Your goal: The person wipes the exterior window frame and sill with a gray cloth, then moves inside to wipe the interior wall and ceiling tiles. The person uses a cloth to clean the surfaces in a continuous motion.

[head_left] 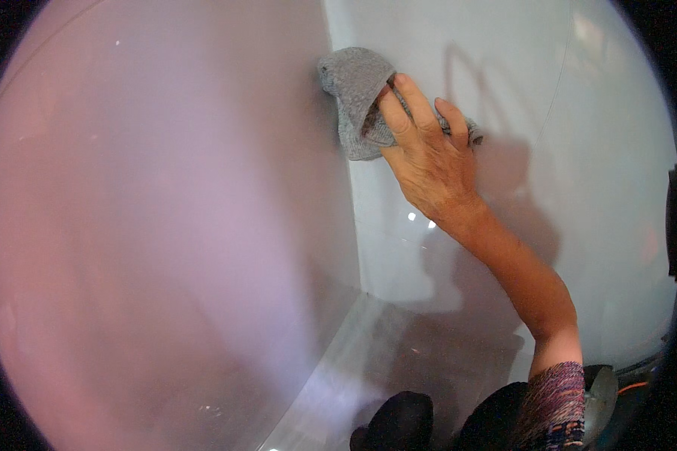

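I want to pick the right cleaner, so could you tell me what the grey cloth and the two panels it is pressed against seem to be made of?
The grey cloth under the right hand looks like soft knitted or terry fabric: fuzzy, matte, bunched in folds. The pale bluish panel looks like glossy painted metal or plastic; it shows highlights and a sharp shadow. The pinkish panel seems equally smooth, with a softer sheen; which material cannot be told.

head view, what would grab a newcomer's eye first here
First the right hand, upper centre, pressing a crumpled grey cloth against a pale glossy wall right at its corner. Next the large pinkish surface filling the whole left side. The arm's shadow falls on the wall below it.
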Available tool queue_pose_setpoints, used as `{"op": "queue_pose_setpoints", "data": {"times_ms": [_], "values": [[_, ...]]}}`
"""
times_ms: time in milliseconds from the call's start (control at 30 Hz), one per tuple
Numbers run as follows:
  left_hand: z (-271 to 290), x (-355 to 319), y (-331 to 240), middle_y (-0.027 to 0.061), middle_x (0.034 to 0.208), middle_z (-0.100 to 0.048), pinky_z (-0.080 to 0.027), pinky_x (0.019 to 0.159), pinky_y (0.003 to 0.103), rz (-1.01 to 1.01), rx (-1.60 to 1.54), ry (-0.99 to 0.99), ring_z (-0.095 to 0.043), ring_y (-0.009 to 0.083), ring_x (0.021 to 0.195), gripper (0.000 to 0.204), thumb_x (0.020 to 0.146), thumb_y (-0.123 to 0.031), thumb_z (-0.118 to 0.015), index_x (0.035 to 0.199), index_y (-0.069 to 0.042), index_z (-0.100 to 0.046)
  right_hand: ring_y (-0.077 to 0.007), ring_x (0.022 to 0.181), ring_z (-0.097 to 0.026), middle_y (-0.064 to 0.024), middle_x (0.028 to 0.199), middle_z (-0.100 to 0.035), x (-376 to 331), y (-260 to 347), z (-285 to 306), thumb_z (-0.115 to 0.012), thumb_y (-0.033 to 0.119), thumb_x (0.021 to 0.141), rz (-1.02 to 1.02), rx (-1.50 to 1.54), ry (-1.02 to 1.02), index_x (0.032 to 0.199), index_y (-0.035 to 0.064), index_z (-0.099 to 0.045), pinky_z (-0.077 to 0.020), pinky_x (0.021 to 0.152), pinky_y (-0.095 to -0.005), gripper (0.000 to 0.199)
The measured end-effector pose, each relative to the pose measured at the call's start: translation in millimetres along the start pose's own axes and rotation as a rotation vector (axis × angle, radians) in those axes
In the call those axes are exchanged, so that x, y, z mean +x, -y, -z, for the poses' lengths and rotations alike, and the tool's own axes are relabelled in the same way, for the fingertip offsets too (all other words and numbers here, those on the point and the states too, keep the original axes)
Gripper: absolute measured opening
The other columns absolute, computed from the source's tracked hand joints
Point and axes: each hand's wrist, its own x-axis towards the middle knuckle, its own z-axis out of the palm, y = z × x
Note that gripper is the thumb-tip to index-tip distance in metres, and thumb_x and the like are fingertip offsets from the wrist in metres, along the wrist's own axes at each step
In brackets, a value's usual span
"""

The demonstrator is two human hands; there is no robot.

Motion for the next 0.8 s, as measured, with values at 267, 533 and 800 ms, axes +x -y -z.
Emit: {"op": "queue_pose_setpoints", "data": {"times_ms": [267, 533, 800], "values": [[7.6, -16.0, 2.0, 0.0067, 0.119, -0.058, -0.044, 0.09, 0.041, 0.053, -0.024, 0.011, -0.057, 0.0238, 0.104, 0.039, 0.092, -0.031, -0.049, 0.124, -0.009, -0.052, -0.0205, 0.127, -0.035, -0.0031, 0.134, -0.046, -27.5, 4.0, 8.3, -0.06, 0.016, 0.076, 0.169, 0.091, 0.178, 0.095, 0.005, -0.066, -0.0297, 0.096, -0.0386, 0.023], [13.4, -37.2, 6.9, 0.0065, 0.119, -0.058, -0.043, 0.091, 0.041, 0.129, -0.073, 0.023, -0.057, 0.0237, 0.104, 0.04, 0.092, -0.032, -0.049, 0.125, -0.01, -0.051, -0.0271, 0.116, -0.043, -0.0078, 0.136, -0.042, -72.4, 26.7, -7.7, -0.06, 0.01, 0.073, 0.275, 0.299, 0.455, 0.119, 0.0063, -0.054, -0.0414, 0.089, -0.0361, 0.046], [-5.0, -92.7, 51.3, 0.0063, 0.12, -0.058, -0.043, 0.091, 0.041, 0.393, -0.166, 0.192, -0.057, 0.0237, 0.104, 0.041, 0.092, -0.034, -0.049, 0.125, -0.01, -0.051, -0.0261, 0.095, -0.047, -0.007, 0.132, -0.042, -176.4, 33.2, 6.8, -0.063, 0.008, 0.073, 0.197, 0.546, 0.848, 0.134, 0.0052, -0.038, -0.0498, 0.077, -0.0275, 0.066]]}}
